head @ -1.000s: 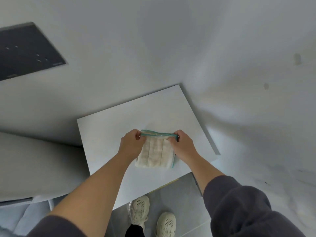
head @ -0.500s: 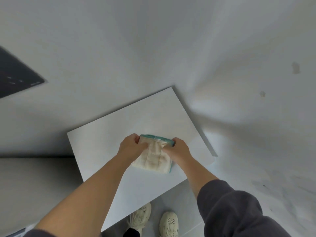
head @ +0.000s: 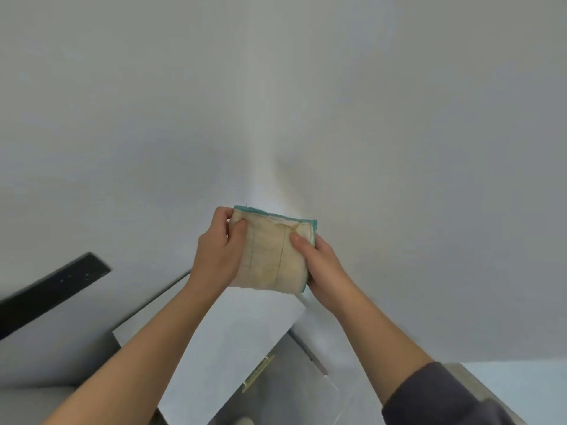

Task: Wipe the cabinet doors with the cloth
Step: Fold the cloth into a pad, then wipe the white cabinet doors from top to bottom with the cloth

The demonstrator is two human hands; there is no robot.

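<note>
Open cabinet door juts out; room above.

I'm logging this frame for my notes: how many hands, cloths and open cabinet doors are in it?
Hands: 2, left hand and right hand
Folded cloth: 1, held by both
Open cabinet door: 1
Total: 4

Black panel lower left, plain white wall — brass strip below

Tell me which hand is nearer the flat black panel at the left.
Left. The left hand grips the cream, teal-edged cloth on the side facing the flat black panel; the right hand holds the cloth's opposite side, farther from it.
</note>
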